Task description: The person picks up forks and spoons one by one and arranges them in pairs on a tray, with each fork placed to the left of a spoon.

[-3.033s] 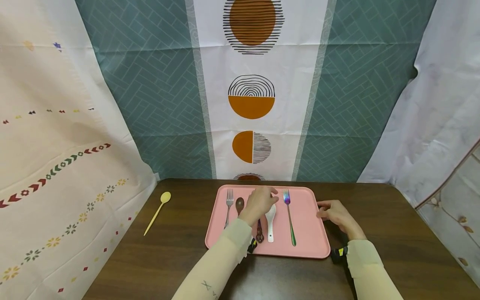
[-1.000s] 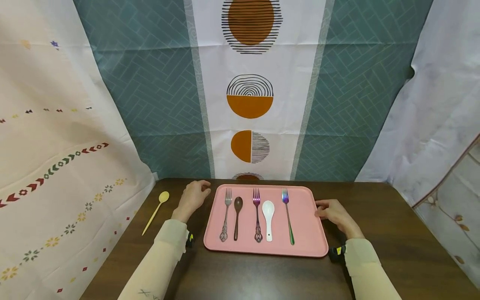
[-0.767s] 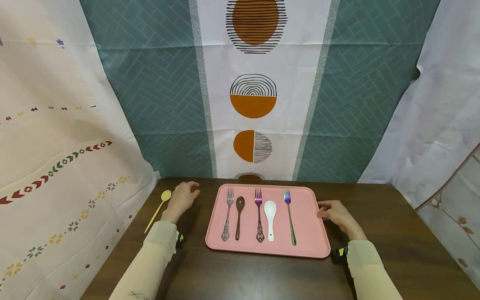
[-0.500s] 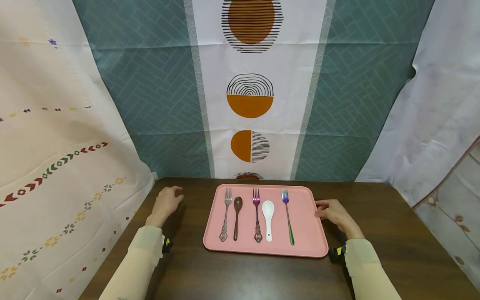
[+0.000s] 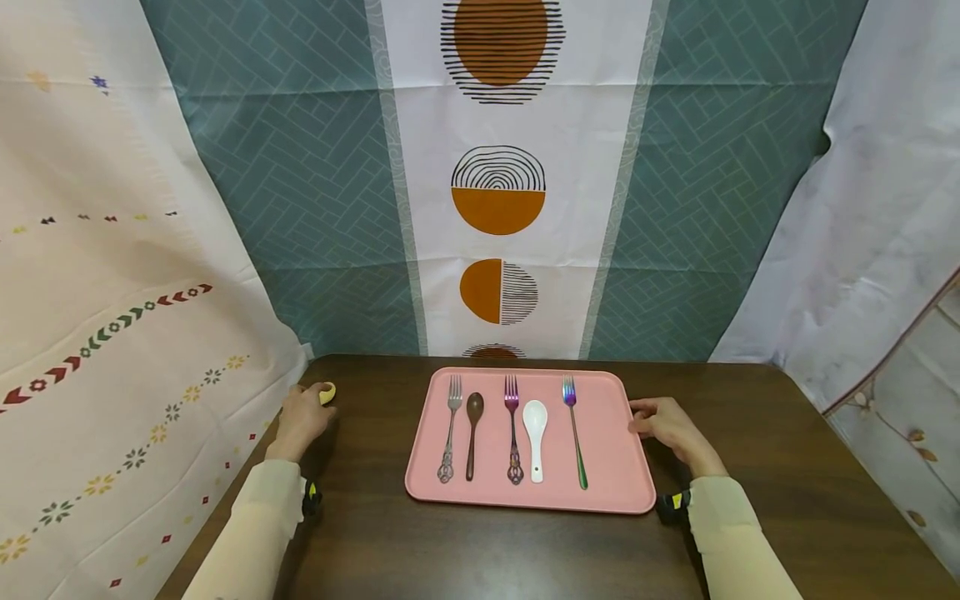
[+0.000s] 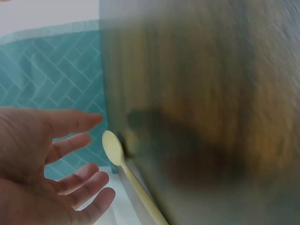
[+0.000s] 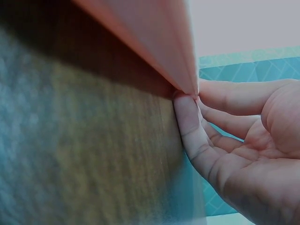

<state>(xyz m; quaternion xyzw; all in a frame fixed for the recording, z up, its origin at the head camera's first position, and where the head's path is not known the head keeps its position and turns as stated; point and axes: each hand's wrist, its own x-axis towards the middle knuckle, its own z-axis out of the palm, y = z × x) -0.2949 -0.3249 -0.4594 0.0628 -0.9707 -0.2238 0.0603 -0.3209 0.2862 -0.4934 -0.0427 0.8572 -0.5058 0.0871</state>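
Note:
My left hand (image 5: 300, 423) is over a pale yellow spoon (image 5: 327, 393), whose bowl peeks out past the fingers in the head view while the handle is hidden. From the left wrist, the fingers look loosely spread, with the spoon's bowl (image 6: 113, 148) just beyond the fingertips. At the right edge of a pink tray (image 5: 617, 454), my right hand (image 5: 675, 429) pinches the rim between thumb and fingers. On the tray lie a silver fork (image 5: 450, 431), a dark brown spoon (image 5: 472, 435), a purple fork (image 5: 513, 431), a white spoon (image 5: 536, 429) and a rainbow-coloured fork (image 5: 575, 431).
The dark wooden table (image 5: 480, 546) runs back to a patterned teal and white cloth (image 5: 300, 208). A cream cloth (image 5: 150, 375) hangs along the left side, close to my left hand. White cloth (image 5: 862, 250) borders the right.
My left hand has moved from above the tray leftward across the table to the yellow spoon, now partly covering it. The purple fork shows fully on the tray. My right hand stays at the rim.

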